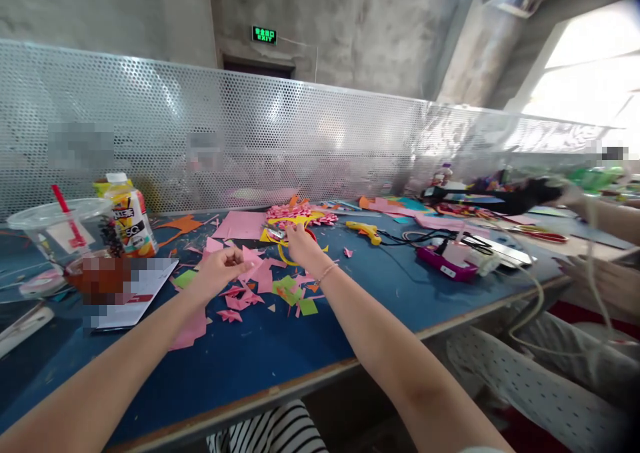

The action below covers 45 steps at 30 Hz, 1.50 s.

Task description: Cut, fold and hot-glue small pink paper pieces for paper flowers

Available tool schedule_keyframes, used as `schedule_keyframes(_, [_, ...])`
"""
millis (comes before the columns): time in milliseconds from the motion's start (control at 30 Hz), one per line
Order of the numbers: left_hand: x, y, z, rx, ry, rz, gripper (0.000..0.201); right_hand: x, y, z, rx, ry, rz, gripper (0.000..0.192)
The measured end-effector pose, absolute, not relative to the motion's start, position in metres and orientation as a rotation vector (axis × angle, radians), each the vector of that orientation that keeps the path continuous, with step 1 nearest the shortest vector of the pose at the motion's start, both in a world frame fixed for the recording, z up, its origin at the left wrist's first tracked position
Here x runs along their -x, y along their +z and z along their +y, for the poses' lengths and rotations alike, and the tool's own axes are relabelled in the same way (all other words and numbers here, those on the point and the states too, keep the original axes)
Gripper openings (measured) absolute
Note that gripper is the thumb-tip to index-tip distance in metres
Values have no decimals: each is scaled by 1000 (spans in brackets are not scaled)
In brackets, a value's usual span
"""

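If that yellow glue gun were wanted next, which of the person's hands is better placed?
Probably the right hand: it is nearer the yellow glue gun; the left hand is farther off, by pink paper.

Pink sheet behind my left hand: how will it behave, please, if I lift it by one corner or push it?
The pink sheet looks thin, so it is probably light and may droop from one corner. Lying flat on the table, it would likely slide, not roll. Paper scraps close by might shift with it.
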<state>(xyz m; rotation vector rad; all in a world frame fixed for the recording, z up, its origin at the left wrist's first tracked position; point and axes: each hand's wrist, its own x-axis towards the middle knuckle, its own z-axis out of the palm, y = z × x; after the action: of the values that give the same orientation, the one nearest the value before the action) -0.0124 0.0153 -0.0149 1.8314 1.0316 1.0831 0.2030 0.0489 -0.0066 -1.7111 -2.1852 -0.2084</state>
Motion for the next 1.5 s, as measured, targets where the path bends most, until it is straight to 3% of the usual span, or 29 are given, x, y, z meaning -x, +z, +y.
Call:
schedule_keyframes(133, [10,-13,12,-1804,1077,1005,28,-190,-3,47,1531,-179,-2148,22])
schedule_keyframes(300, [11,-15,17,-1569,1150,977,29,-162,7,34,1024,429,-2214,29])
schedule_keyframes(433, [11,-17,20,-1570,1219,966,27,-154,6,28,997,595,-2134,16])
schedule_keyframes(767, [10,-18,23,-1705,1375,1075,18,-156,3,33,929,1195,-1830,12])
schedule_keyframes(900, [8,-16,21,-1773,1372,1058,18,-153,2,34,959,1139,-1794,15])
schedule_keyframes(1100, [4,-13,13,-1763,1353,985,25,-154,3,35,1025,742,-1922,23])
schedule_keyframes(1267, [5,-15,15,-1715,1235,922,16,-158,10,30,1003,600,-2106,25])
schedule_keyframes(1500, [7,-15,18,-1544,1254,881,20,-156,8,32,973,872,-1939,14])
